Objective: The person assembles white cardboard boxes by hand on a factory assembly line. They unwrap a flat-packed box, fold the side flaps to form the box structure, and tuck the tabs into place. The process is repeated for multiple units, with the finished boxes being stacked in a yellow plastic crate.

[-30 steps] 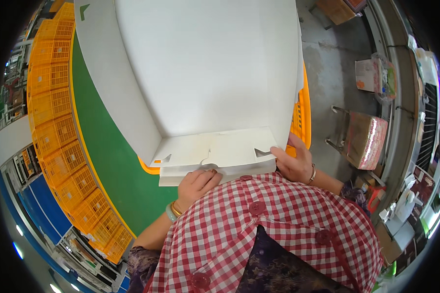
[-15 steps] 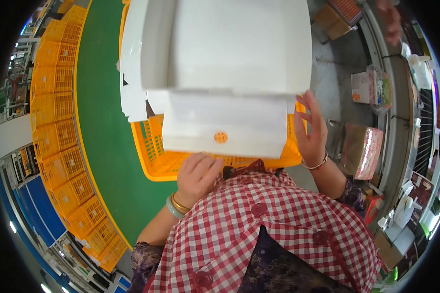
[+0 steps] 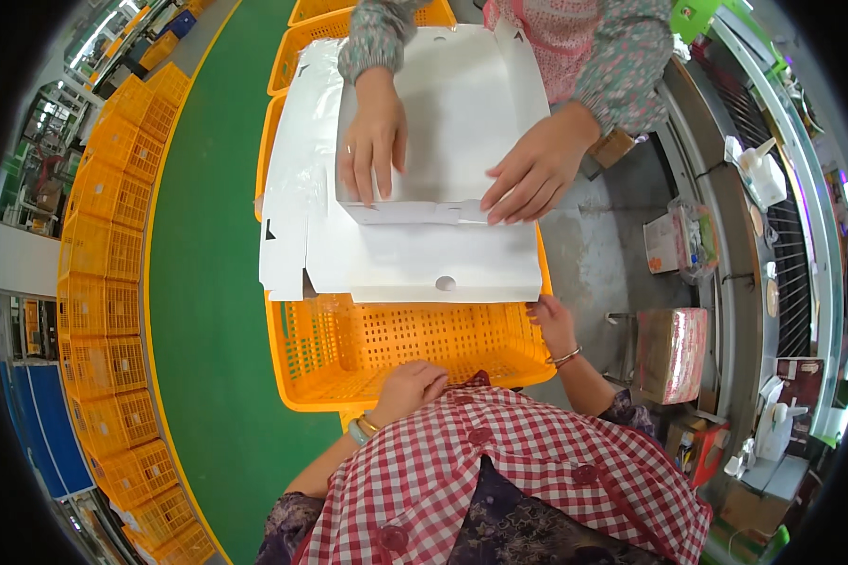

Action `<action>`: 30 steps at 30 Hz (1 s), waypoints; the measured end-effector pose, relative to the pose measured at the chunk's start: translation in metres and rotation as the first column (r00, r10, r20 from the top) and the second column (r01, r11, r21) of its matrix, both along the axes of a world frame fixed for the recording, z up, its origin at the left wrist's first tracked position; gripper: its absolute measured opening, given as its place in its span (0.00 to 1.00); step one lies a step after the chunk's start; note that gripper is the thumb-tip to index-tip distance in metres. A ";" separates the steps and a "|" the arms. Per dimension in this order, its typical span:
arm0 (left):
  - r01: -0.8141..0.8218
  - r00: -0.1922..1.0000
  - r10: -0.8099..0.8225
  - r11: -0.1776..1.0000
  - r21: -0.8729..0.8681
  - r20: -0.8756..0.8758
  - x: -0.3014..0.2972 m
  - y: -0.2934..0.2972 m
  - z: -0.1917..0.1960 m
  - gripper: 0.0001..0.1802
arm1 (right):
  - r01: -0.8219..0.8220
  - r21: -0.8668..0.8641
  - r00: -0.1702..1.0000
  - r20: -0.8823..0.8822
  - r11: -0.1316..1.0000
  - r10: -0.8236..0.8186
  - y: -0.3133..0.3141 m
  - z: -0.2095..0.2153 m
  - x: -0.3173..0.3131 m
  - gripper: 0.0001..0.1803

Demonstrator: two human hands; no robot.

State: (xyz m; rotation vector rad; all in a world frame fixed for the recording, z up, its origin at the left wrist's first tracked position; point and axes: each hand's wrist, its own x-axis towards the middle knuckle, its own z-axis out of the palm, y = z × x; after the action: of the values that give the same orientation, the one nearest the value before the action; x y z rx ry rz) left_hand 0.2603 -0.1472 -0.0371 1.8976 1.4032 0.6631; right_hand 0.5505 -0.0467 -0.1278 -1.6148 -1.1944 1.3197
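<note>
A white cardboard box blank [image 3: 433,254], partly folded, lies on a stack of flat white cardboard [image 3: 297,188] over a yellow plastic crate [image 3: 316,395]. A co-worker's two hands [image 3: 372,141] press on its upright flap from the far side. My left hand [image 3: 412,391] rests at the crate's near rim against my checked apron, its fingers curled and nothing visible in them. At the crate's right side is my right hand [image 3: 553,325], fingers stretched toward the cardboard's near right corner. Whether those fingertips touch the cardboard or only the crate rim is unclear.
Stacked yellow crates [image 3: 99,306] line the green floor [image 3: 207,282] on the left. To the right stand a shiny wrapped carton [image 3: 674,353], a clear plastic bag [image 3: 697,245] and a workbench with white bottles [image 3: 763,174]. More yellow crates [image 3: 311,38] sit beyond the cardboard.
The raised box has come down flatter and farther from me, exposing the crate's inside. A co-worker's hands have come onto it. My right hand has lowered to the crate's side.
</note>
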 end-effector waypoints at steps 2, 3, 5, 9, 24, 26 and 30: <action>0.029 0.999 -0.029 1.000 0.008 -0.030 -0.003 0.004 -0.001 0.08 | -0.067 -0.032 0.998 0.001 0.997 0.067 -0.012 -0.002 -0.007 0.13; 0.044 0.998 -0.044 0.999 0.012 -0.045 -0.004 0.006 -0.001 0.08 | -0.100 -0.048 0.995 0.001 0.994 0.100 -0.015 -0.003 -0.010 0.13; 0.051 0.998 -0.050 0.999 0.018 -0.048 -0.004 0.006 -0.004 0.09 | -0.123 -0.095 0.992 -0.010 0.988 0.123 -0.017 -0.001 -0.016 0.14; 0.049 0.999 -0.048 0.998 -0.028 0.018 -0.003 0.006 -0.012 0.10 | -0.222 -0.113 0.973 0.036 0.968 0.227 -0.018 -0.002 -0.015 0.16; 0.118 0.993 -0.118 0.993 -0.013 0.030 -0.007 0.023 -0.024 0.12 | -0.242 -0.255 0.968 -0.005 0.936 0.249 -0.060 -0.031 -0.020 0.14; 0.130 0.991 -0.129 0.991 -0.044 0.036 -0.007 0.024 -0.023 0.12 | -0.233 -0.250 0.970 0.007 0.940 0.243 -0.062 -0.034 -0.018 0.15; 0.150 0.985 -0.147 0.988 -0.027 0.087 -0.008 0.026 -0.024 0.12 | -0.187 -0.251 0.982 -0.016 0.950 0.190 -0.066 -0.030 -0.021 0.14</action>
State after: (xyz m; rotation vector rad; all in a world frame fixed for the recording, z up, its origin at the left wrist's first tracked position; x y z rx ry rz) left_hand 0.2527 -0.1209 -0.0612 1.9035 1.2001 0.6353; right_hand 0.5292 -0.1128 -0.1576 -1.7156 -1.2522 1.6432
